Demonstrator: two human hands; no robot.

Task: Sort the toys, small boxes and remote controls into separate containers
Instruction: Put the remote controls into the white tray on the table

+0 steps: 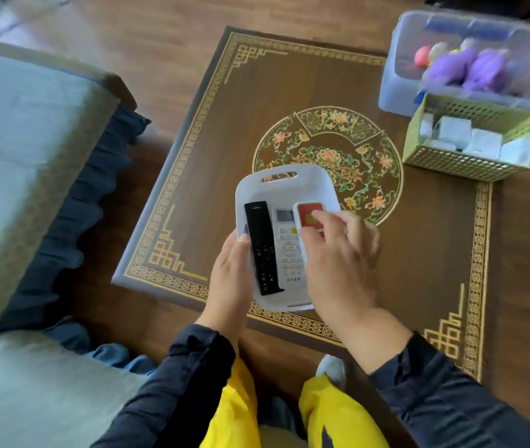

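A white tray (286,184) with a handle slot sits over the near part of the dark patterned table (211,156). My left hand (231,270) grips its left edge. Inside lie a black remote (262,247) and a white remote (289,250) side by side. My right hand (341,257) holds a red-topped remote (307,215) at the tray's right side, fingers pinched on it. At the far right, a clear plastic tub (396,88) holds purple and pink toys (470,67), and a green perforated basket (460,161) holds several small white boxes (483,140).
A grey-cushioned sofa (21,150) with a dark frilled skirt stands to the left, close to the table's corner. Wooden floor (528,247) surrounds the table. My yellow trousers (234,409) and a grey shoe (333,367) show at the bottom.
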